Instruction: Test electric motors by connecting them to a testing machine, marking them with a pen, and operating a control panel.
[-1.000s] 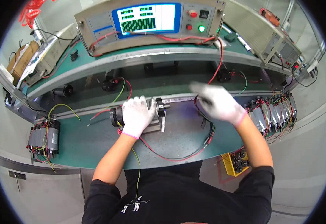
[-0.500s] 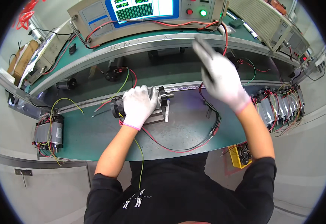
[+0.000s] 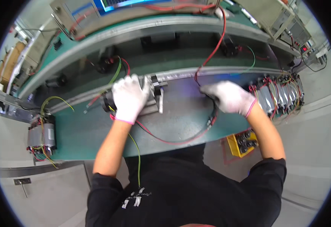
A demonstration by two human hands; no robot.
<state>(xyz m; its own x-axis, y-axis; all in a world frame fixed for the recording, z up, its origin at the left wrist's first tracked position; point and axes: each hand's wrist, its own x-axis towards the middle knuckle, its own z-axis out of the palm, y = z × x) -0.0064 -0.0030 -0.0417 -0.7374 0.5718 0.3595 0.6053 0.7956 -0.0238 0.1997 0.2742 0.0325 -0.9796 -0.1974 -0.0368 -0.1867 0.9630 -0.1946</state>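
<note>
My left hand (image 3: 129, 97), in a white glove, is wrapped over a cylindrical motor (image 3: 108, 102) with a black end. The motor lies in a metal block (image 3: 149, 109) on the bench, with its shaft end pointing right. Much of its body is hidden under the glove. To the right, my gloved right hand (image 3: 230, 97) has its fingers pressed together at a red and black test cable (image 3: 196, 75), which runs down from the instrument above. Motion smears the fingertips a little. Darker leads (image 3: 212, 118) trail below this hand and loop back left toward the motor.
Several grey motors with loose wires (image 3: 275, 96) stand at the bench's right end, more motors (image 3: 42, 134) at its left end. Above runs a shelf edge (image 3: 150, 23) with an instrument (image 3: 88, 17) on it. A yellow bin (image 3: 234, 146) sits below right.
My right hand has come down from near the shelf edge to the cable over the bench. My left hand stays on the motor. The whole view has shifted, with the instrument's screen now mostly cut off.
</note>
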